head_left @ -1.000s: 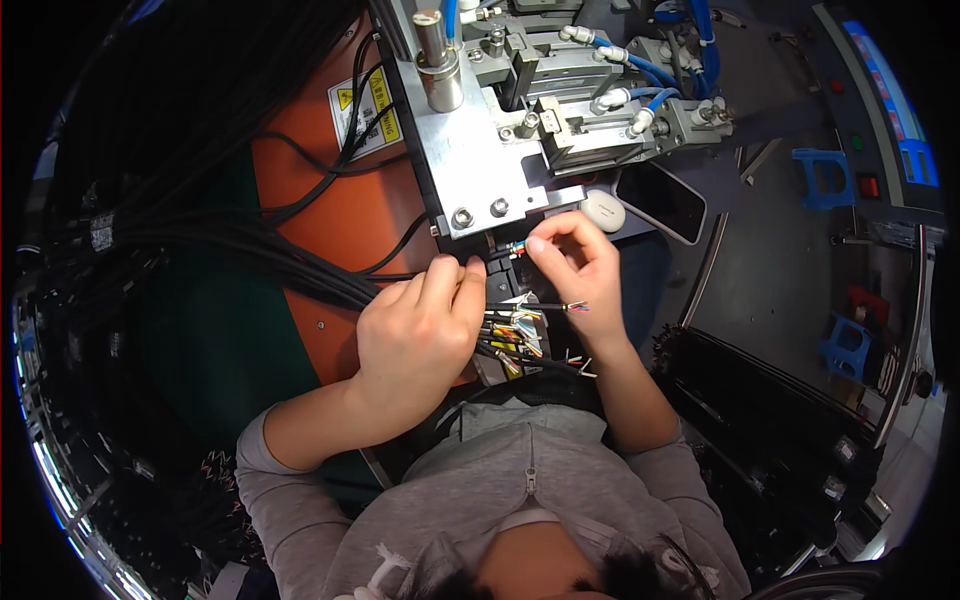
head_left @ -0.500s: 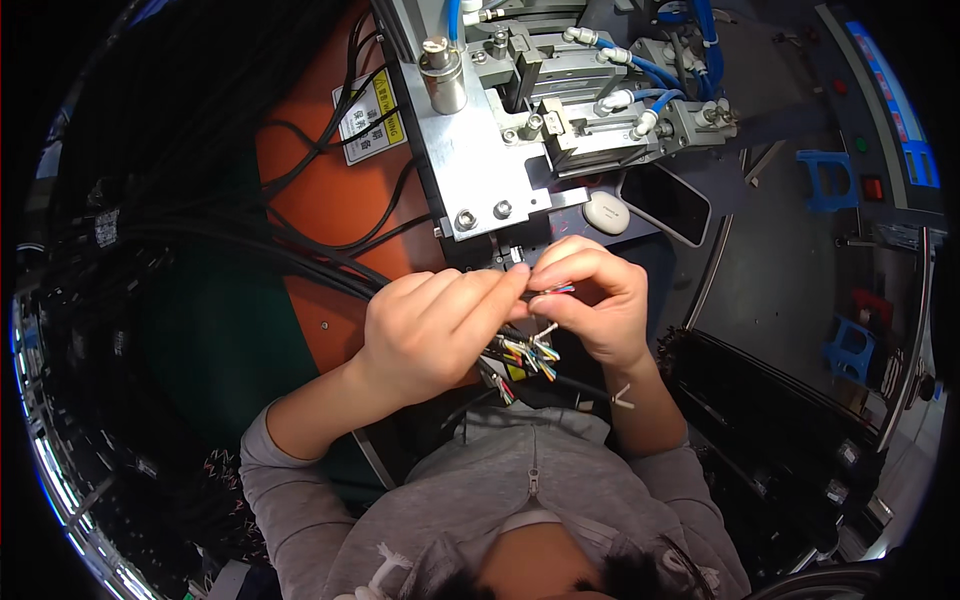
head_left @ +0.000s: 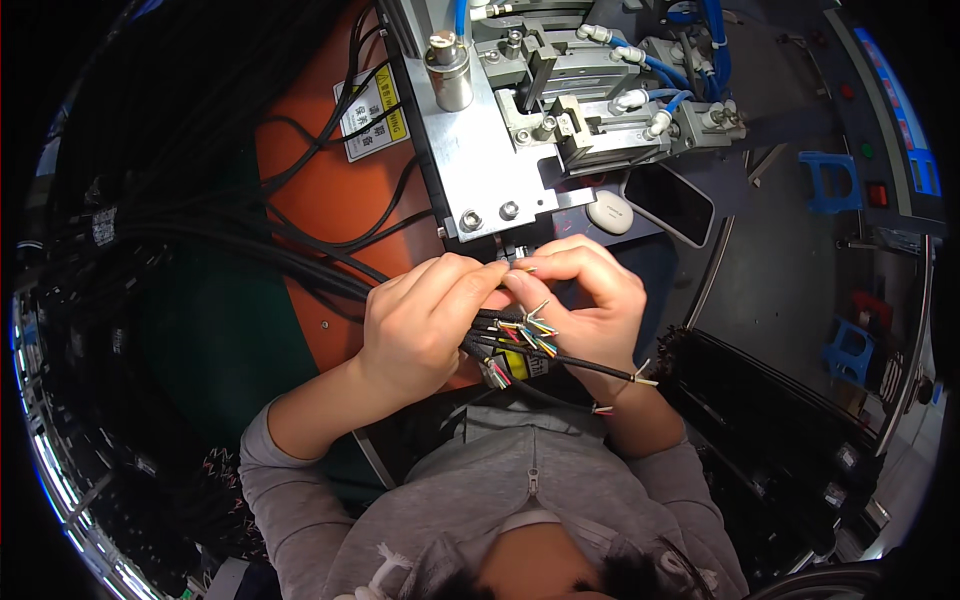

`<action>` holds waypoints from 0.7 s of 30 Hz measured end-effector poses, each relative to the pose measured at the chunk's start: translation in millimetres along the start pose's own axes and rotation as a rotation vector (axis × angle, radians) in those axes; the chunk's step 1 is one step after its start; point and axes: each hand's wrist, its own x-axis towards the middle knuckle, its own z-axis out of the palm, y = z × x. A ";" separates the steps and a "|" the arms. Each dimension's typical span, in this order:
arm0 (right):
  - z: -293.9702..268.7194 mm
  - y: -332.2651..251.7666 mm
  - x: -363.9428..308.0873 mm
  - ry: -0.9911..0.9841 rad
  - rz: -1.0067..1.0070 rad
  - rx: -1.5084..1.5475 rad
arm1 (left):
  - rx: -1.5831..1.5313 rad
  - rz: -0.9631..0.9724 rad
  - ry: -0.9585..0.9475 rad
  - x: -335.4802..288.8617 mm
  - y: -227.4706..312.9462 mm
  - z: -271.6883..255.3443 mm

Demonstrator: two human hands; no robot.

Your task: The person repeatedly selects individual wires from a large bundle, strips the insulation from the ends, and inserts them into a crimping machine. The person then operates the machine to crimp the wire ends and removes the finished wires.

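Observation:
My left hand (head_left: pixel 415 325) is closed, thumb and forefinger pinched at the end of a black cable, most of which the fingers hide. Fingertip to fingertip with it, my right hand (head_left: pixel 600 300) pinches the thin coloured wires (head_left: pixel 531 269) at that cable's end. Below the hands, several other black cables (head_left: pixel 590 368) fan out to the right. Their stripped ends show loose wires (head_left: pixel 535 332) in white, yellow, blue and red. One of these cables lies across my right wrist.
Just beyond my fingers stands a metal fixture (head_left: pixel 490 180) with clamps and blue air hoses (head_left: pixel 660 70). A white earbud case (head_left: pixel 609 212) and a phone (head_left: pixel 672 205) lie to its right. Black cables (head_left: pixel 250 240) run in from the left over an orange surface (head_left: pixel 310 310).
My right hand's fingertips have drawn in left and up against my left hand's, covering more of the coloured wires. More of the loose cable ends below now show.

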 end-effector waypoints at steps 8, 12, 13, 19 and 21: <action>-9.8 -5.8 5.2 -0.062 0.049 0.044 | 0.038 -0.029 -0.031 6.6 11.1 -7.5; -8.2 -8.9 3.1 -0.043 -0.028 -0.072 | 0.063 0.009 -0.030 6.6 10.5 -7.2; -8.1 -9.3 3.0 -0.040 -0.054 -0.113 | 0.063 0.007 -0.029 5.9 10.3 -7.1; -0.7 -6.8 0.9 0.029 -0.139 -0.119 | 0.038 -0.009 -0.020 5.9 10.5 -7.4; 0.7 -4.6 0.6 0.034 -0.165 -0.127 | 0.042 -0.020 -0.022 6.4 10.6 -7.8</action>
